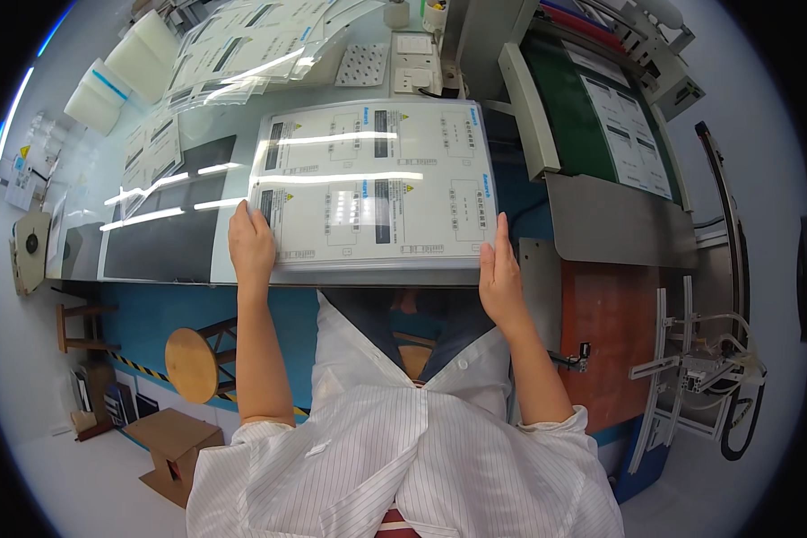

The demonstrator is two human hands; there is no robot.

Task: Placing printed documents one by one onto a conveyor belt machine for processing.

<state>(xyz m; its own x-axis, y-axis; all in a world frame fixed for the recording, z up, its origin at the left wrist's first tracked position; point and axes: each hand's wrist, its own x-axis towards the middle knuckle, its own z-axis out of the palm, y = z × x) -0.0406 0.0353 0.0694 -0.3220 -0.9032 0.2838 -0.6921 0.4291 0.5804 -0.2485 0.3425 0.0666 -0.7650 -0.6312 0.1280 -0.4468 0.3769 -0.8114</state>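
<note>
A stack of glossy white printed label sheets (pixel 377 184) lies flat on the pale worktable (pixel 242 273), squared up near its front edge. My left hand (pixel 251 244) grips the stack's near left corner, thumb on top. My right hand (pixel 500 273) presses flat against the near right edge, fingers straight and pointing away from me. Each sheet shows two rows of black-and-white labels with small yellow warning triangles.
More label sheets (pixel 242 49) fan out at the back left, beside white foam blocks (pixel 121 72). A dark mat (pixel 166 224) lies left of the stack. A green conveyor machine (pixel 592 117) stands on the right. A round wooden stool (pixel 193 363) and a cardboard box (pixel 175 444) are below on the floor.
</note>
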